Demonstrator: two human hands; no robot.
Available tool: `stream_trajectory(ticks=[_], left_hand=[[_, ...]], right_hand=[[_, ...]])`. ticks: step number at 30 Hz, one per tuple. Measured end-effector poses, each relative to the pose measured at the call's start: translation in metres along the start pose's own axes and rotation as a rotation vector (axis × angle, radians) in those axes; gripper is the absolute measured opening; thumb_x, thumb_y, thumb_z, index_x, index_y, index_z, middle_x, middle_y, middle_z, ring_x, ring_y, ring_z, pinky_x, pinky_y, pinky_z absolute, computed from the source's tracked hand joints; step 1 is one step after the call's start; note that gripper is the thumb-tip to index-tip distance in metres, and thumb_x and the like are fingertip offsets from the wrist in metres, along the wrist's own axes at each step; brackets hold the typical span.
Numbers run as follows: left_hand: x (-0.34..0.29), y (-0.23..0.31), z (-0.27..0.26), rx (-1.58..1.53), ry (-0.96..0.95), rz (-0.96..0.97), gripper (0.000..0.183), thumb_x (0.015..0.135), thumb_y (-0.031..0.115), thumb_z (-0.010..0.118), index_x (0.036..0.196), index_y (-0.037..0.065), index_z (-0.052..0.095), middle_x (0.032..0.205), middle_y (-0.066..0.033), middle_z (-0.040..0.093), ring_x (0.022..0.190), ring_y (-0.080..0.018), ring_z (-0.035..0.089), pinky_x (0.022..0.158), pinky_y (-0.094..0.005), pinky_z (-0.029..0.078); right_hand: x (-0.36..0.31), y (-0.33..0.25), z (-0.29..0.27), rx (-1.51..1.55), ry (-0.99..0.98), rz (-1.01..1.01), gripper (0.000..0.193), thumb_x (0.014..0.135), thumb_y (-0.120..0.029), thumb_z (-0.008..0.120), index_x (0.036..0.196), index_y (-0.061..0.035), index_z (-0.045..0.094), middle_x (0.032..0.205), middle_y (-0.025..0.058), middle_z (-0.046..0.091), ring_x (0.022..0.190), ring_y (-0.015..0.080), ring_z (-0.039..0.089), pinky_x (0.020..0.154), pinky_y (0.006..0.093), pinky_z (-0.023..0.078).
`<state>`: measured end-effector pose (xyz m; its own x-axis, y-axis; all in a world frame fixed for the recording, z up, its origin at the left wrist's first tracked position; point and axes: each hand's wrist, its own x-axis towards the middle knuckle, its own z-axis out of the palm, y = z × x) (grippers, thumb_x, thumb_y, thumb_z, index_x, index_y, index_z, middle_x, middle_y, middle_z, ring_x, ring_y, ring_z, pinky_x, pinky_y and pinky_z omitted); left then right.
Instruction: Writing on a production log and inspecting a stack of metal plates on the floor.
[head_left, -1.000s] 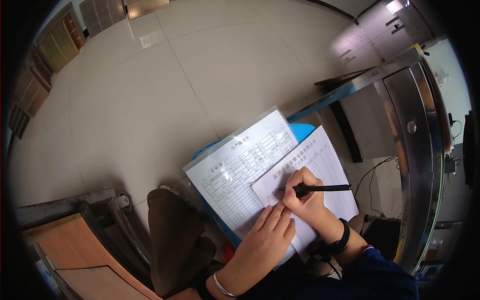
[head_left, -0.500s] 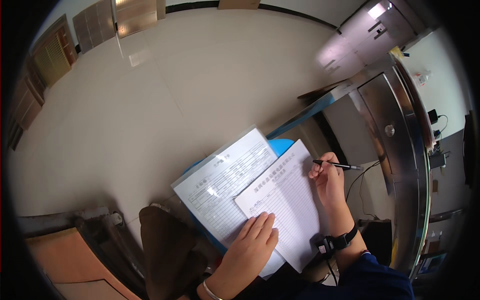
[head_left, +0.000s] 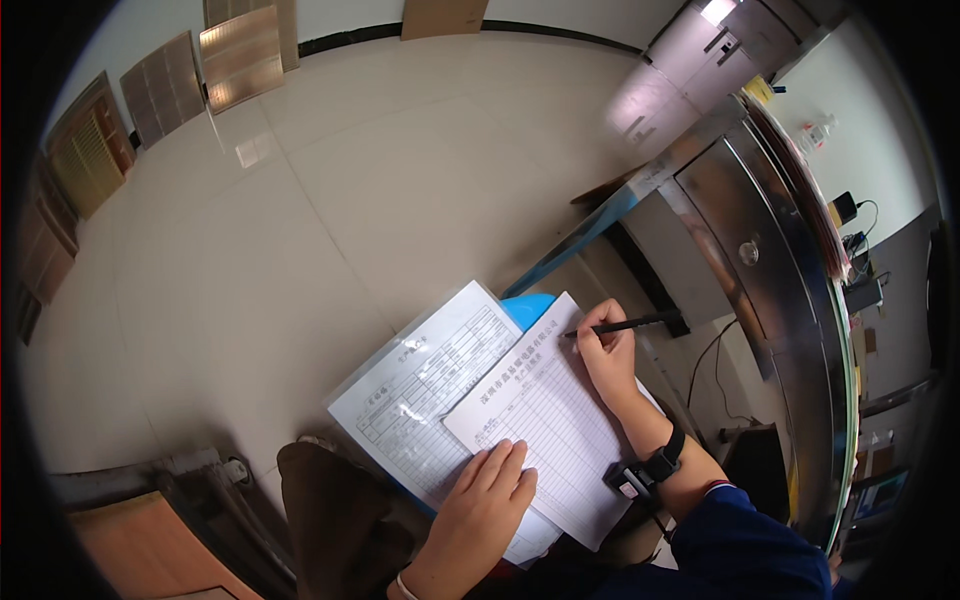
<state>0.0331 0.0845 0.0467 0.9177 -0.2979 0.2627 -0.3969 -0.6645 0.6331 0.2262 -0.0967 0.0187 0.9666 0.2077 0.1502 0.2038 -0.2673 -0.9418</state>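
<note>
Pale tiled floor (head_left: 300, 230) behind; right hand (head_left: 607, 352) pinching black pen (head_left: 625, 324) on lined form (head_left: 550, 420), left hand (head_left: 485, 505) flat, open, lower centre.

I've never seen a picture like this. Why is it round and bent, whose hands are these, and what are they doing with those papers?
The picture comes from a wide fisheye camera worn on a person's head, looking down, so straight edges curve toward the rim. There is no machine here: both hands are the person's own. The right hand grips a black pen, its tip on the top corner of a lined form. The left hand lies flat on that form's lower edge. Under it sits a second printed sheet in a clear sleeve, both on a blue board that seems to rest on the person's lap. A black wrist device sits on the right wrist. Beyond are a pale tiled floor and a shiny metal cabinet.
</note>
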Motion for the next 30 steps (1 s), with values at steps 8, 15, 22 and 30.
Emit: stream_trajectory(ticks=[8,15,22,30], left_hand=[[-0.0001,0.0008,-0.0043,-0.051,-0.013,-0.013,0.027,0.086,0.007,0.049,0.110,-0.004,0.058,0.125,-0.0215,0.051,0.122,-0.0315,0.045,0.105,-0.0378,0.035],[0.0006,0.0007,-0.0068,-0.093,0.000,-0.012,0.028,0.086,0.006,0.048,0.110,-0.005,0.057,0.124,-0.0227,0.051,0.121,-0.0328,0.046,0.104,-0.0383,0.036],[0.0025,0.0017,-0.0081,-0.096,-0.003,-0.006,0.028,0.085,0.006,0.049,0.110,-0.005,0.057,0.123,-0.0231,0.052,0.120,-0.0331,0.047,0.103,-0.0384,0.037],[-0.0004,0.0006,-0.0075,-0.110,0.007,-0.012,0.029,0.084,0.004,0.047,0.110,-0.004,0.057,0.124,-0.0212,0.051,0.121,-0.0316,0.046,0.103,-0.0384,0.036]], right_hand=[[0.0031,0.0009,-0.0021,-0.045,-0.011,0.022,0.008,0.078,-0.001,0.054,0.076,-0.0059,0.049,0.069,-0.0032,0.049,0.061,0.0021,0.044,0.054,0.0183,0.035],[0.0025,-0.0004,-0.0013,0.005,0.008,0.016,0.007,0.078,-0.002,0.054,0.076,-0.0058,0.048,0.069,-0.0031,0.049,0.061,0.0024,0.044,0.054,0.0183,0.035],[-0.0003,0.0037,-0.0004,0.009,0.034,-0.009,0.008,0.078,-0.003,0.055,0.076,-0.0066,0.049,0.069,-0.0030,0.049,0.061,0.0019,0.043,0.053,0.0183,0.034],[0.0016,0.0007,-0.0012,0.000,0.006,0.016,0.008,0.078,-0.004,0.056,0.074,-0.0065,0.049,0.069,-0.0037,0.049,0.060,0.0016,0.044,0.053,0.0182,0.033]])
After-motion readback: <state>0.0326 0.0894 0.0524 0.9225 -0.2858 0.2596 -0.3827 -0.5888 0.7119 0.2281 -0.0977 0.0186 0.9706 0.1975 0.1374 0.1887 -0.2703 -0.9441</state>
